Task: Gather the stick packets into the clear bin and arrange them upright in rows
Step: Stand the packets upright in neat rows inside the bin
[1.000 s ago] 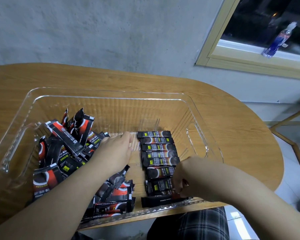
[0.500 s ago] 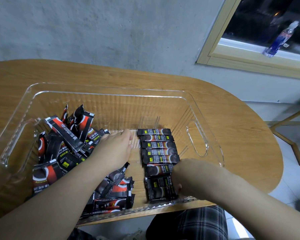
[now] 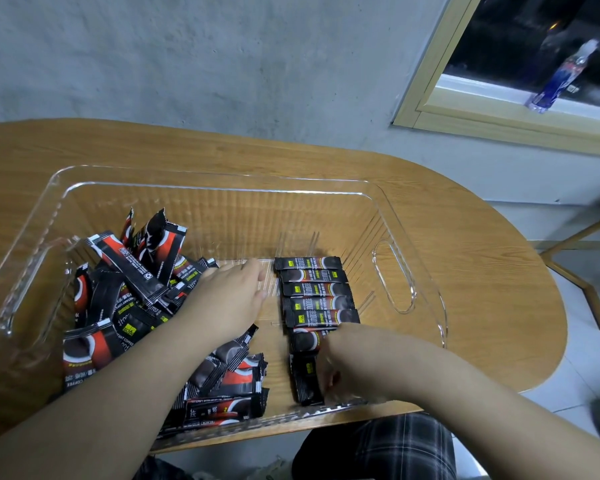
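Your ribbed clear bin [image 3: 392,216] holds glossy stick packets: a loose heap [image 3: 125,299] left, a neat row [image 3: 314,292] right. Your left hand [image 3: 229,299] rests flat, released; your right hand [image 3: 347,362], blurred, seemingly pinches the nearest packet [image 3: 305,379].

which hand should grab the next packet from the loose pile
Left, most likely. The left hand lies open right beside the loose pile on the bin's left side. The right hand is busy at the near end of the neat row, across the bin from the pile.
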Available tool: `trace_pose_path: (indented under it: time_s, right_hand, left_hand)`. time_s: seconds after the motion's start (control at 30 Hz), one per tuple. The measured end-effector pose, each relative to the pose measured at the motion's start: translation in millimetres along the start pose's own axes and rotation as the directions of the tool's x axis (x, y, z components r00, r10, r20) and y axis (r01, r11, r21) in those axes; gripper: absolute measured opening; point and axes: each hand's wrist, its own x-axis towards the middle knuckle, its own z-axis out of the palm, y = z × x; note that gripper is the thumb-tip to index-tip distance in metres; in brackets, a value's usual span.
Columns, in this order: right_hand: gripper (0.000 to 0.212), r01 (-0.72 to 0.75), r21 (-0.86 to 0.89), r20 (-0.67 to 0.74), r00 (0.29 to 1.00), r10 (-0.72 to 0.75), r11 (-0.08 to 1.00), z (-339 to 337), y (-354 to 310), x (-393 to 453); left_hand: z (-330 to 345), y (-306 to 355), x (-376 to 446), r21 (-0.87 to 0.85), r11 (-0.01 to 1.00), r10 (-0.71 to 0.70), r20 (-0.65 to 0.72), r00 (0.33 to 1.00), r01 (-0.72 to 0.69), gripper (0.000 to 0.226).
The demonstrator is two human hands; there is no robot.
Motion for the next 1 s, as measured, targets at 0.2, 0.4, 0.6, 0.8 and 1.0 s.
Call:
trace_pose_path:
  time_s: [0.2,0.4,0.6,0.8,1.0]
  right_hand:
    - [0.017,0.005,0.129,-0.14,0.99,0.013,0.992,-7,0,-30]
    - [0.007,0.088,0.329,-0.234,0.972,-0.009,0.94,-1,9,-8]
    - [0.046,0.12,0.304,-0.196,0.979,-0.061,0.945,5,-17,11]
    - [0.034,0.195,0.212,-0.366,0.924,-0.107,0.958,-5,-15,-12]
    - [0.051,0.025,0.176,-0.582,0.809,0.083,0.984,-9,-2,-4]
  left_hand:
    - [0,0,0,0.003,1.0,0.002,0.001,1.0,-0.002,0.026]
    - [1,-1,1,-0.009,1.0,0.003,-0.015,1.0,-0.004,0.022]
    - [3,-2,4,-0.029,0.999,-0.014,-0.027,1.0,0.014,0.02]
    - [7,-3,5,-0.024,1.0,-0.018,-0.034,0.999,0.017,0.02]
    - [5,-2,4,-0.015,1.0,-0.014,-0.034,0.999,0.014,0.02]
